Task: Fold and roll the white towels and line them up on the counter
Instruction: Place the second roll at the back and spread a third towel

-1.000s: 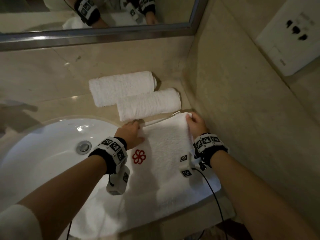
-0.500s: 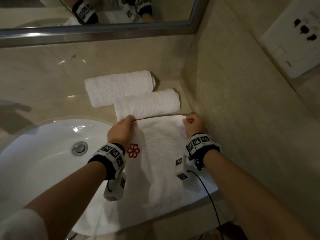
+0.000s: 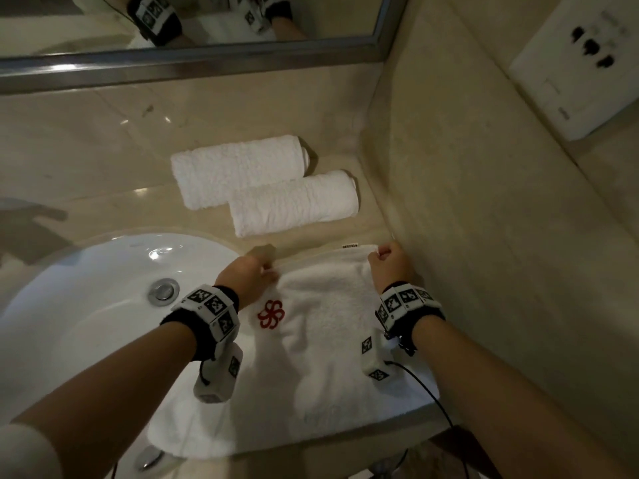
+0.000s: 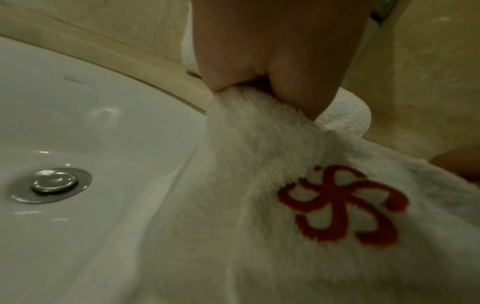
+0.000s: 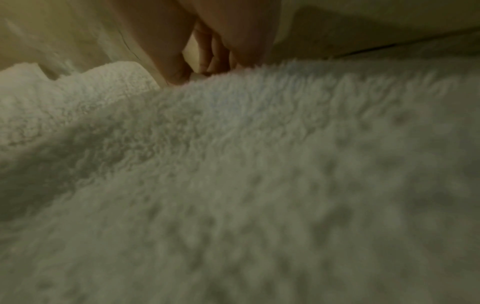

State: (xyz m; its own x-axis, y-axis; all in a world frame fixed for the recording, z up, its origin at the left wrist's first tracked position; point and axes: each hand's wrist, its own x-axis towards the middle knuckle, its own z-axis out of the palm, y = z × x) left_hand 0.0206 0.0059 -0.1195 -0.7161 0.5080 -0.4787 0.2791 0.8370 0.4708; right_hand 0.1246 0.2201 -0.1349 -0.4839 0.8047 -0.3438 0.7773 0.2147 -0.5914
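A white towel (image 3: pixel 321 326) with a red flower emblem (image 3: pixel 270 314) lies flat across the counter's front and partly over the basin. My left hand (image 3: pixel 257 271) pinches its far left corner, and the left wrist view shows thumb and fingers closed on the bunched towel edge (image 4: pixel 257 107). My right hand (image 3: pixel 387 257) grips the far right corner beside a small label (image 3: pixel 350 246); in the right wrist view its curled fingers (image 5: pixel 213 55) sit at the towel edge (image 5: pixel 259 92). Two rolled white towels (image 3: pixel 238 169) (image 3: pixel 294 202) lie side by side behind it.
A white basin (image 3: pixel 86 305) with a metal drain (image 3: pixel 162 291) fills the left. The beige side wall (image 3: pixel 484 236) stands close on the right with a white socket plate (image 3: pixel 581 63). A framed mirror (image 3: pixel 193 53) runs along the back above the counter.
Both hands went from resting on the towel's far edge to pinching its corners and have drawn that edge a little toward me, away from the nearer roll.
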